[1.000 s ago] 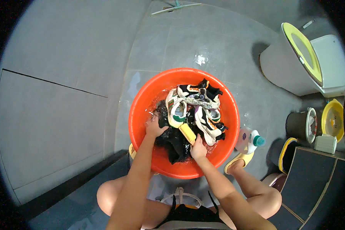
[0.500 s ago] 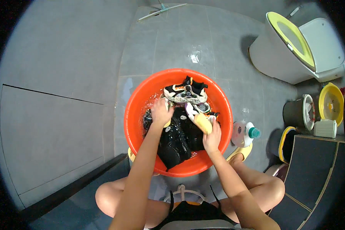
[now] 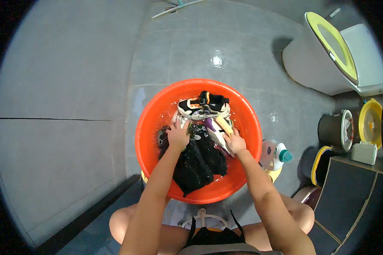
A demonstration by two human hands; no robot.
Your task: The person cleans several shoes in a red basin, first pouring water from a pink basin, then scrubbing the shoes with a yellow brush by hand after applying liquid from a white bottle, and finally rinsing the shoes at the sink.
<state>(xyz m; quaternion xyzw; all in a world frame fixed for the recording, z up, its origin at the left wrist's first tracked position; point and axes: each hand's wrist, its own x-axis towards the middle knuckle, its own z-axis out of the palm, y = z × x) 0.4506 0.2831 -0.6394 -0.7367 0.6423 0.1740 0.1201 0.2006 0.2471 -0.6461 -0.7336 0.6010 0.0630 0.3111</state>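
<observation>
Right hand (image 3: 236,143) gripped brush (image 3: 224,125) at tub's (image 3: 145,146) 2 o'clock, over white shoe (image 3: 216,135). Left hand (image 3: 178,136) at 9, fingers spread, hold unclear. Black cloth (image 3: 191,169) lay at 6.

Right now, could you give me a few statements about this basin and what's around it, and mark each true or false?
1. The round basin is orange. True.
2. The left hand is outside the basin. False: the left hand is inside, over the black fabric.
3. The right hand holds a yellow brush. True.
4. The teal-capped bottle is inside the basin. False: the teal-capped bottle is outside, to its right.
5. Shoes lie toward the basin's far side. True.
</observation>
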